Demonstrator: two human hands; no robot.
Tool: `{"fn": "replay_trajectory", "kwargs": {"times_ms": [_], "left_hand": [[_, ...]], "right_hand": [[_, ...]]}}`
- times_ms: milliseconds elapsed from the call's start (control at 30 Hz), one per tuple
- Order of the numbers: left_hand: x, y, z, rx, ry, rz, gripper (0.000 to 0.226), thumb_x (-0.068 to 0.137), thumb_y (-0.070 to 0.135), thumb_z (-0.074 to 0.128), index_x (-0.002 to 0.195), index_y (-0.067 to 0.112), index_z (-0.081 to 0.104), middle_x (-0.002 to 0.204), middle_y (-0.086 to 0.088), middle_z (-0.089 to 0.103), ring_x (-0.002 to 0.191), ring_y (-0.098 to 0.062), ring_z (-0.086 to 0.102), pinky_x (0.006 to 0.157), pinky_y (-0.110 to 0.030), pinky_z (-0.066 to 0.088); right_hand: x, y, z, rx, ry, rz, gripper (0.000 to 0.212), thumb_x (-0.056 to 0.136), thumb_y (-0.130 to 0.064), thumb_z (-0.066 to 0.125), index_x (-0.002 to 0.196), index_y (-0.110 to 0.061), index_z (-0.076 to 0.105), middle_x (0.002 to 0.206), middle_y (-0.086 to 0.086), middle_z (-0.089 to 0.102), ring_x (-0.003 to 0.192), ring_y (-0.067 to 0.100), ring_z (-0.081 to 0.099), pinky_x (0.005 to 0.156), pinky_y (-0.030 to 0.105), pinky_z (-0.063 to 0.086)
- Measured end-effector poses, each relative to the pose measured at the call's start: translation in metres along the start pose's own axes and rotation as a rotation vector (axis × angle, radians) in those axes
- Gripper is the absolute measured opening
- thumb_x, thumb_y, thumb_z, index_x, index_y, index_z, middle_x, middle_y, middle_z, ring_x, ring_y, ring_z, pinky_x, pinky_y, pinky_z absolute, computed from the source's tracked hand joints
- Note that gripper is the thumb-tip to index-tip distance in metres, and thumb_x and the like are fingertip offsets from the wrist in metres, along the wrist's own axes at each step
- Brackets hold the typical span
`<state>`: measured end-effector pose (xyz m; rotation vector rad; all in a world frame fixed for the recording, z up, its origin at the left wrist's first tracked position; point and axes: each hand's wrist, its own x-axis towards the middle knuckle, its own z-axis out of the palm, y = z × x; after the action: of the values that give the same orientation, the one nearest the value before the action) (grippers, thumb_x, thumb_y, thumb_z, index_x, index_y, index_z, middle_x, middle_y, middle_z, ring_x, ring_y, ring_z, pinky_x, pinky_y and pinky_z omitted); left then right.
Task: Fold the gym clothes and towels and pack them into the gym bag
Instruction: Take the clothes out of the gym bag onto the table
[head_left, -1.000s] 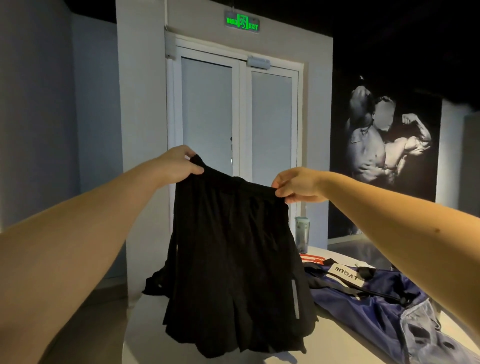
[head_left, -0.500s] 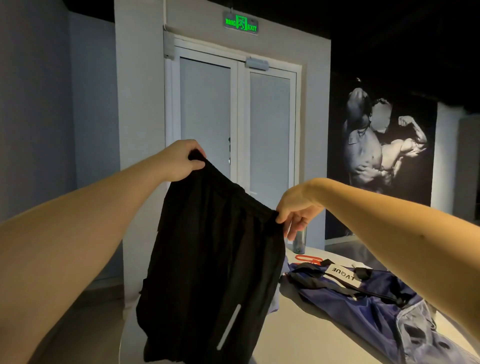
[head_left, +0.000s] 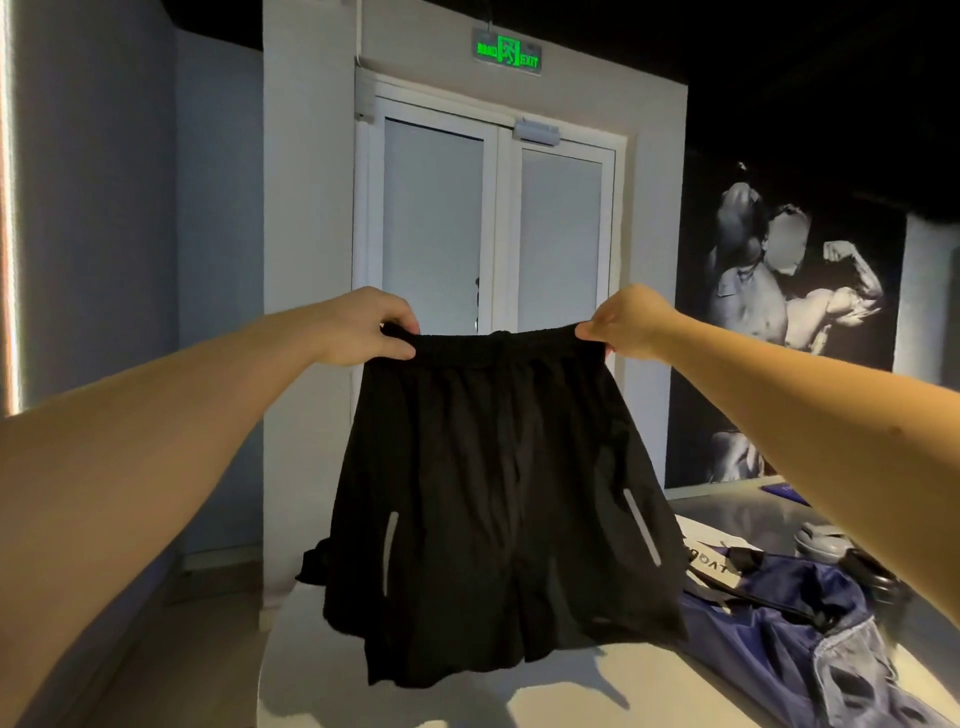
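Observation:
A pair of black shorts (head_left: 493, 493) with two reflective stripes hangs spread out in front of me, above the white table (head_left: 395, 691). My left hand (head_left: 363, 327) pinches the left end of the waistband. My right hand (head_left: 628, 327) pinches the right end. The waistband runs level between them and the legs hang just over the table. The navy gym bag (head_left: 795, 623) lies open on the table at the right, below my right forearm. Another dark garment (head_left: 311, 564) peeks out behind the shorts at the left.
A grey bottle (head_left: 823, 540) stands behind the bag on the right. White double doors (head_left: 493, 223) under a green exit sign face me. The table's left edge drops to the floor at the lower left. A dark wall with a mural fills the right.
The shorts were turned and hung slanted with my right hand lower; now both hands hold the waistband level and stretched wide, the front with two stripes facing me.

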<state>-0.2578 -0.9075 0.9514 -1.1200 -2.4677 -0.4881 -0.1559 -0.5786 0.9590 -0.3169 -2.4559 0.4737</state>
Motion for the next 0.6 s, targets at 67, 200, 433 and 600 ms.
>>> {"fn": "replay_trajectory", "kwargs": {"times_ms": [67, 200, 433, 600], "left_hand": [[0.0, 0.003, -0.001, 0.043, -0.026, -0.037, 0.027, 0.091, 0.044, 0.072, 0.109, 0.025, 0.069, 0.108, 0.007, 0.066, 0.102, -0.012, 0.062, 0.094, -0.034, 0.052], [0.0, 0.009, -0.003, 0.076, -0.009, -0.118, 0.045, 0.082, 0.058, 0.075, 0.08, 0.013, 0.07, 0.079, -0.008, 0.07, 0.076, -0.021, 0.067, 0.07, -0.033, 0.053], [-0.001, 0.014, -0.009, -0.023, 0.083, -0.177, 0.043, 0.094, 0.053, 0.063, 0.089, 0.011, 0.076, 0.078, -0.006, 0.074, 0.079, -0.018, 0.069, 0.079, -0.029, 0.053], [0.006, 0.021, -0.011, 0.051, 0.233, -0.211, 0.036, 0.083, 0.041, 0.081, 0.098, 0.009, 0.077, 0.096, -0.005, 0.072, 0.09, -0.021, 0.065, 0.079, -0.033, 0.054]], "right_hand": [[0.002, -0.001, -0.002, 0.023, 0.081, 0.004, 0.035, 0.096, -0.035, 0.066, 0.107, -0.002, 0.073, 0.102, 0.014, 0.071, 0.088, 0.028, 0.067, 0.091, 0.039, 0.058], [0.001, 0.001, -0.01, 0.027, 0.155, -0.032, 0.03, 0.098, -0.029, 0.065, 0.105, -0.001, 0.074, 0.099, 0.016, 0.07, 0.087, 0.029, 0.067, 0.087, 0.038, 0.058], [-0.011, 0.006, -0.028, -0.038, 0.157, -0.128, 0.03, 0.095, -0.02, 0.069, 0.123, -0.006, 0.07, 0.114, 0.012, 0.069, 0.096, 0.027, 0.064, 0.085, 0.029, 0.051], [-0.017, 0.005, -0.031, -0.021, 0.139, -0.143, 0.034, 0.093, -0.019, 0.072, 0.125, -0.007, 0.07, 0.119, 0.011, 0.069, 0.096, 0.024, 0.063, 0.089, 0.031, 0.053]]}}
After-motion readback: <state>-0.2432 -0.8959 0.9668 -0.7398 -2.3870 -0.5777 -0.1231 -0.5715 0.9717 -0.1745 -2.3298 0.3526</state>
